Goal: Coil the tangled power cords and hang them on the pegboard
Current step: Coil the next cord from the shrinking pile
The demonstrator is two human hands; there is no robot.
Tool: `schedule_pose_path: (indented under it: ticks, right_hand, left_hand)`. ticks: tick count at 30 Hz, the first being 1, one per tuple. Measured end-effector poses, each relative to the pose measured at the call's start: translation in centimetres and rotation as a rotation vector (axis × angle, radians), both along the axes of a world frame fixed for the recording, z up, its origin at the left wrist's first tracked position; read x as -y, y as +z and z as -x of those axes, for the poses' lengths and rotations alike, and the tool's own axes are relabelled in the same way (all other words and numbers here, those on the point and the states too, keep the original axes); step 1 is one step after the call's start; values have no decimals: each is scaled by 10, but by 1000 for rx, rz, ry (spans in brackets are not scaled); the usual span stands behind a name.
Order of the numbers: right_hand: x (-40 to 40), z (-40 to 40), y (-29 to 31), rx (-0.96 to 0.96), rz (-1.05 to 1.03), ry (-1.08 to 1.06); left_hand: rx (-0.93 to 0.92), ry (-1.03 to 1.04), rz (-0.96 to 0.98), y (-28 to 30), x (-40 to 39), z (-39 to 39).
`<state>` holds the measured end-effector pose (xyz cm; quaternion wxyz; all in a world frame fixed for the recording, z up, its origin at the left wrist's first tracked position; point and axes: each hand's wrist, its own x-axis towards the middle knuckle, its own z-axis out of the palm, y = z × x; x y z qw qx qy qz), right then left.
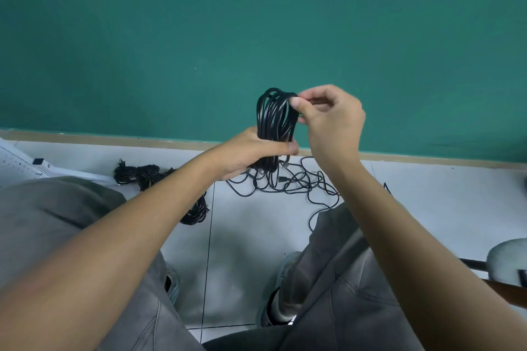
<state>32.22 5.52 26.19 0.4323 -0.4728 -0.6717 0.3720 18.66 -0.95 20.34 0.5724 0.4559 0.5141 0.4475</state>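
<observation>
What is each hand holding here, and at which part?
Both hold one black cord coil. The left hand grips the bundled loops around their lower part; the right hand pinches the strands at the top.

wall (199,23): teal | baseboard (114,140): tan | floor (256,236): pale grey tiles, dark seams

Black cord coil (275,115) stands upright (loose end tangled on floor); bundled cords (148,177) lie left.

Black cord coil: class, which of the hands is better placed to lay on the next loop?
Probably the right hand: it already pinches the coil top, while the left hand grips its middle.
</observation>
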Motion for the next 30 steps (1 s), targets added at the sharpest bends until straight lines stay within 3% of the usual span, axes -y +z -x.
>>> schedule_pose_path:
  ticks: [4,8,11,15,18,23,27,30]
  right_hand:
    - [-2,4,-9,116,-60,7]
    - [11,2,-32,18,308,264]
    - [31,-5,-54,88,486,504]
    - [40,-15,-68,225,511,591]
    - [38,-25,-70,303,436,639]
    - [26,-28,-33,214,214,554]
    - [14,-21,-8,94,102,335]
    - [10,-17,-4,114,63,184]
  left_hand:
    - [106,1,50,2,4,0]
    - [329,122,35,11,4,-2]
    - [469,292,33,15,-2,12]
    - [416,548,61,8,-7,28]
    - [204,616,51,4,-12,39]
    - [-191,408,-25,-6,-11,34]
    - [-64,207,-9,2,-2,14]
    - [91,20,-6,5,4,8]
